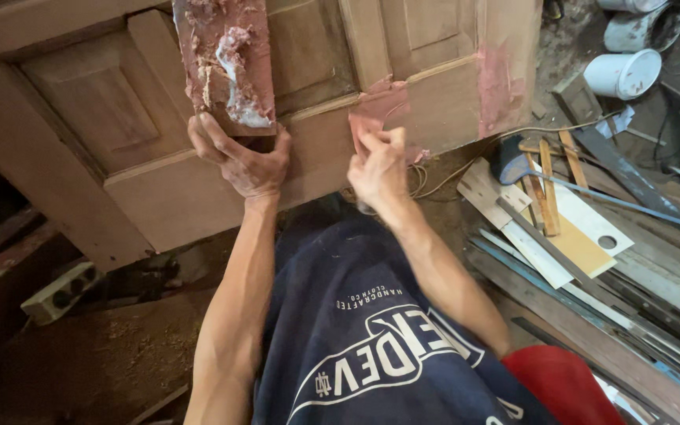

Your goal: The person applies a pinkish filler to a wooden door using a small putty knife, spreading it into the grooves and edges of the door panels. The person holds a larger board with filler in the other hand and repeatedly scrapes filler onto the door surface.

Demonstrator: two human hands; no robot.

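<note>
A panelled wooden door lies in front of me, with pink filler smeared on its lower rail and right stile. My left hand grips the lower end of a flat board caked with pinkish and white putty, held upright over the door. My right hand presses a small pinkish scraper against the pink patch on the door's rail. Both forearms reach out from a dark blue printed shirt.
A heap of planks, offcuts and a strip with a round hole lies at the right. White buckets stand at the back right. A grey power socket block rests on the dusty floor at the left. A cable runs under the door.
</note>
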